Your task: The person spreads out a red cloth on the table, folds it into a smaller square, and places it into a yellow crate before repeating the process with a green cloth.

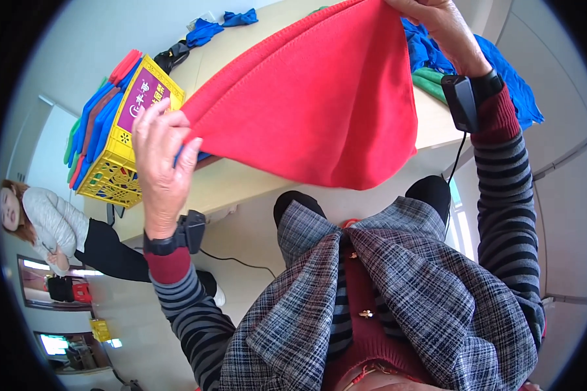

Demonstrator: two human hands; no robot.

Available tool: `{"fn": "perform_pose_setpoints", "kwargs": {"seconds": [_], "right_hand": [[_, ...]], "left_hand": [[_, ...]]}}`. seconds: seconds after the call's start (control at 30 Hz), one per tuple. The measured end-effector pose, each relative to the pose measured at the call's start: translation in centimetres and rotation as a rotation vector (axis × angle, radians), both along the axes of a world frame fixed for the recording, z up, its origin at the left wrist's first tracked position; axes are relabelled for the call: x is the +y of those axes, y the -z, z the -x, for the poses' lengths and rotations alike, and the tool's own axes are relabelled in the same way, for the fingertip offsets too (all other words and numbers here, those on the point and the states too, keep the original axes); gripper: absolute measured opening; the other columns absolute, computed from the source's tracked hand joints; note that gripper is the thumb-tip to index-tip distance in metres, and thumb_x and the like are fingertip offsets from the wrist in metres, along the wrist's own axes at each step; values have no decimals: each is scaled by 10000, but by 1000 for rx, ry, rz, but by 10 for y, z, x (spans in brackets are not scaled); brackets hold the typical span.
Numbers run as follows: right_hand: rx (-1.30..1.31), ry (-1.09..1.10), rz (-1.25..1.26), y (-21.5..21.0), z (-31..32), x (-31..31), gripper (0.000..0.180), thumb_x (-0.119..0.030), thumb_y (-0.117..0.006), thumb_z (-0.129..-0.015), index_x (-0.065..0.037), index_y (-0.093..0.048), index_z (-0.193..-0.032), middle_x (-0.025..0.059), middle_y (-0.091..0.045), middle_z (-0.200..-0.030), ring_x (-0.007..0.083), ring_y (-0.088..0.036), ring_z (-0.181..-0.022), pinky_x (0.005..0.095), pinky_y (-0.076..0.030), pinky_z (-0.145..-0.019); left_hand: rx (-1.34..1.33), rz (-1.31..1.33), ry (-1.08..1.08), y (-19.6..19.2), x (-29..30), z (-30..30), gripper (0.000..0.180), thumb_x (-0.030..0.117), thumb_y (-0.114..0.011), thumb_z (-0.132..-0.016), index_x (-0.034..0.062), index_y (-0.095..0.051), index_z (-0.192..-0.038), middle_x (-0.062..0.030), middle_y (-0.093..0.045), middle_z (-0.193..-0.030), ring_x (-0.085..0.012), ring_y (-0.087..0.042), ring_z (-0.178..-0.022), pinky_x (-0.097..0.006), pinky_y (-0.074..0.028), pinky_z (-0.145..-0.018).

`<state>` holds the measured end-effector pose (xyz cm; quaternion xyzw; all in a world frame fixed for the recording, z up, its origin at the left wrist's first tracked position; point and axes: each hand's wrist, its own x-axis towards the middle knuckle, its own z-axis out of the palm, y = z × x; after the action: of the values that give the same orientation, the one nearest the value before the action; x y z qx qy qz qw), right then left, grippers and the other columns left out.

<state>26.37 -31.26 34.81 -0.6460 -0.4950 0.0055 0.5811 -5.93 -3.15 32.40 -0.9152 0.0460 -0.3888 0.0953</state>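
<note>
A red cloth (319,104) with stitched edges hangs stretched between my two hands, above the near part of the table. My left hand (164,153) pinches its left corner, thumb and fingers closed on it beside the yellow crate. Up at the top right, my right hand (437,26) grips the other upper corner; part of its fingers is cut off by the picture's edge. The cloth looks folded double along its upper left side. Its lower edge sags in a curve past the table's front edge.
A yellow crate (114,176) at the left holds folded cloths (98,130) in several colours. Blue cloths (512,85) and a green one (430,83) lie right on the table (241,189). Blue pieces (205,32) and a black item (171,57) lie far back. A person (55,218) stands left.
</note>
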Motion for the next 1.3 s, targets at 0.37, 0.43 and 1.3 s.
{"fn": "perform_pose_setpoints", "kwargs": {"seconds": [0.37,0.43,1.3], "right_hand": [[-204,-936,-435,-5,-1,7,95,-40,-615,-995,-58,-691,-1049,61,-676,-1156,133,-624,-925,274,-549,-843],[-59,-477,-228,-4,12,-18,92,-41,-618,-996,-63,-693,-1045,68,-686,-1133,134,-630,-910,278,-557,-831],[-167,193,13,4,-13,-46,45,-3,-605,-973,-14,-648,-984,21,-650,-827,75,-561,-726,240,-511,-678]], "left_hand": [[77,27,71,-14,11,2,180,56,-750,-847,14,-576,-871,-117,-627,-994,-322,-590,-1054,-403,-486,-933],[186,241,81,-14,12,7,191,42,-748,-852,9,-559,-856,-112,-629,-973,-295,-608,-999,-377,-496,-894],[107,265,29,-38,64,-153,111,124,-585,-980,29,-603,-1035,-155,-659,-952,-340,-646,-883,-392,-518,-788]]}}
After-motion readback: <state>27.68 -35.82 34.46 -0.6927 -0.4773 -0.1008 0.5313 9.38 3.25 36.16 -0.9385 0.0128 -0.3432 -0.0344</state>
